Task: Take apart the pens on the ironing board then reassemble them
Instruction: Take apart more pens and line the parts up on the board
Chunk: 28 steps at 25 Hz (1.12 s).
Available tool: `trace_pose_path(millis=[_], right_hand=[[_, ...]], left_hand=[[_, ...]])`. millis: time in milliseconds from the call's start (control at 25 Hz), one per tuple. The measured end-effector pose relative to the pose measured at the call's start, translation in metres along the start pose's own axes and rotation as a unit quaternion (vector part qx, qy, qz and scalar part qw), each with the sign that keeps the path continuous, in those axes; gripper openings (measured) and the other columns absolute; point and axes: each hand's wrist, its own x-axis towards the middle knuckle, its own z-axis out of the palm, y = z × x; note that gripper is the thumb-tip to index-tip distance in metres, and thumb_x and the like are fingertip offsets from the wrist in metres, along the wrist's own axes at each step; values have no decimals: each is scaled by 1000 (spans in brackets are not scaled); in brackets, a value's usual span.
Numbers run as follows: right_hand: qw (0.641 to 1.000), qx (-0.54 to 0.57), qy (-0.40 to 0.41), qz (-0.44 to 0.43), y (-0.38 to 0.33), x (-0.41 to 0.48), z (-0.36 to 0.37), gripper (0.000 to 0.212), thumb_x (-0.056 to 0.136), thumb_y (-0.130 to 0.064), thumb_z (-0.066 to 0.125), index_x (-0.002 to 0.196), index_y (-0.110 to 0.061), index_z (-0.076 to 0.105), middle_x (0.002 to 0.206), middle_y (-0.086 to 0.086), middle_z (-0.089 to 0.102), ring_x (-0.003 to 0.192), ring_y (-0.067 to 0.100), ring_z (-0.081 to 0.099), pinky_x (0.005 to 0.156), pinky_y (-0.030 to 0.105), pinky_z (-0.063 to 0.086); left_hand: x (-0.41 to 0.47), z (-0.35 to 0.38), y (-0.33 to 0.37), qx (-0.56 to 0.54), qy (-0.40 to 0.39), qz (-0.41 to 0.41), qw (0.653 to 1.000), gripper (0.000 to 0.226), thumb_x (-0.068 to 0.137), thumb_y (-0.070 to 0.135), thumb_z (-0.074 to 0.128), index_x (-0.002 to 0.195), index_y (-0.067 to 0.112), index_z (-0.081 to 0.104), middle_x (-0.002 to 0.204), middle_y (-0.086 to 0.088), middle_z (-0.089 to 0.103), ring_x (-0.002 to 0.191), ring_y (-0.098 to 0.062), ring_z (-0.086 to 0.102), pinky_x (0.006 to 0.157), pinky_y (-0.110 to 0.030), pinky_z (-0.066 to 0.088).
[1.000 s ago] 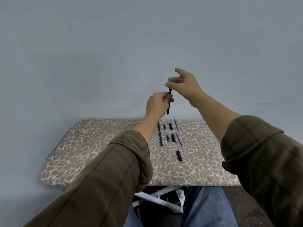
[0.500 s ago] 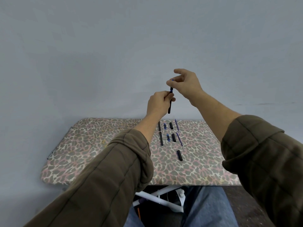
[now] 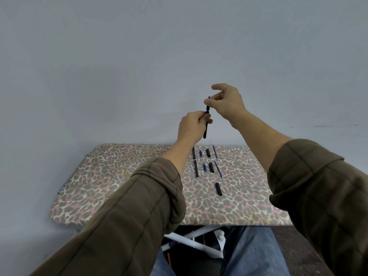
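Plain grey-blue wall (image 3: 179, 46) fills the upper half of the view, and an ironing board (image 3: 119, 186) with a leopard-print cover stands with its far edge along the foot of it. Both hands are raised above that far edge, in front of the wall, with a pen (image 3: 205, 130) held nearly upright between them. The left hand (image 3: 192, 127) is curled round the black lower barrel, whose end pokes out below the fist. The right hand (image 3: 227, 102) pinches the upper section between thumb and forefinger, its other fingers loosely spread, and a blue tip shows just above the pinch. A blue band shows on the pen between the two hands. Loose pen parts lie on the board near the far edge, right of the middle, in two short rows. In the far row, from left to right, lie a long black tube (image 3: 193, 152), a small blue piece (image 3: 200, 153), a short black cap (image 3: 208, 152) and a thin blue refill (image 3: 214, 150). The second row, just nearer, repeats this with a black tube (image 3: 196, 168), a blue piece (image 3: 204, 167), a black cap (image 3: 211, 167) and a refill (image 3: 218, 170). A lone black piece (image 3: 218, 188) lies apart, closer to the near edge. Olive-brown sleeves (image 3: 139, 206) cover both forearms, and below the near edge show blue jeans (image 3: 254, 253) and the board's white legs (image 3: 191, 242)
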Motion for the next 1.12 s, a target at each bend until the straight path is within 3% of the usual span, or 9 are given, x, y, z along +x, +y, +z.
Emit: trace_pose_path(millis=[240,440,640,760,920,1000,1120], right_hand=[[998,4,-61,0,1,-2,-4,61,95,-8,67,153,-15,48,113,-3,77,118,15,66,102,33,48],[999,-27,-22,-4,3,-3,0,50,94,-17,74,142,-18,60,100,1,77,106,16,68,86,30,52],[997,-15,-78,3,3,0,-1,58,97,-8,62,153,-17,47,116,-1,77,121,16,64,105,35,48],[999,-41,-34,-8,3,0,0,60,91,-19,77,147,-18,54,106,1,76,108,15,68,94,34,55],[998,-39,-56,-8,5,3,-3,64,95,-8,69,155,-18,46,104,-5,79,112,12,68,81,25,53],[997,-31,-76,-2,4,3,-3,71,95,-3,62,160,-18,37,110,-7,79,114,12,67,82,27,52],[999,-22,-49,-5,4,1,-1,73,92,-13,72,158,-18,41,110,-4,76,112,15,67,87,29,53]], left_hand=[[-2,0,-4,-5,1,-3,1000,24,105,30,54,108,21,77,88,16,76,97,-11,69,82,-29,50],[-3,2,-1,-6,-3,-1,1000,25,105,31,55,106,21,77,88,15,77,94,-10,69,77,-27,49],[-3,0,-5,-3,-1,-9,1000,25,105,31,54,108,21,77,93,13,78,98,-11,69,83,-30,51],[-3,0,-4,-2,-2,-5,1000,25,105,32,54,107,21,77,92,14,78,97,-11,69,83,-30,51],[-2,-2,-4,1,-3,-3,1000,25,106,31,54,106,21,77,91,14,77,96,-11,69,81,-29,51],[-3,-2,-5,-1,-1,-5,1000,25,106,31,54,108,21,76,93,12,78,99,-12,69,82,-30,50],[-4,-1,-3,-3,-1,-3,1000,25,106,31,53,109,20,76,94,12,78,98,-13,69,81,-30,50]])
